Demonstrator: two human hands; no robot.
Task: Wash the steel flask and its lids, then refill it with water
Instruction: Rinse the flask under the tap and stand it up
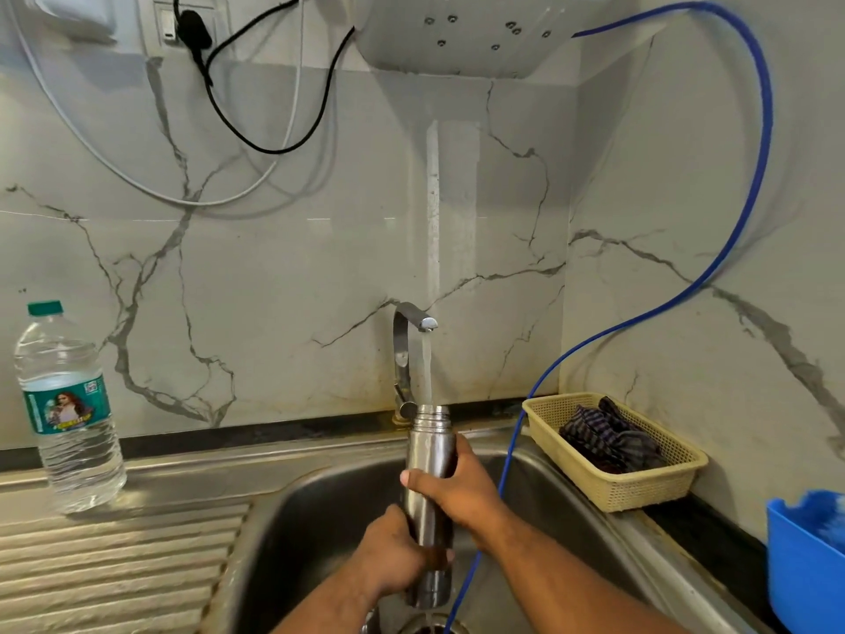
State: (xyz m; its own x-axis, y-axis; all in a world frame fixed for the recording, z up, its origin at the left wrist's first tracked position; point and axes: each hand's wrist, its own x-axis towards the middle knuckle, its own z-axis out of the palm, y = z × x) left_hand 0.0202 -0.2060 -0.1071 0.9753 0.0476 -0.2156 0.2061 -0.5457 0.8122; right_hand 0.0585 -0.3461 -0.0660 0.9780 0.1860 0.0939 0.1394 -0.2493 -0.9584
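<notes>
Grey-veined marble wall; stainless steel sink. Upright cylindrical steel flask, mouth open under the running chrome tap, above the basin. Right hand: fingers curled round its upper body. Left hand: fingers wrapped round its lower body.

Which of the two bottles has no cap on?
The steel flask, held upright under the running tap. The plastic bottle beside the sink has its green cap on.
</notes>
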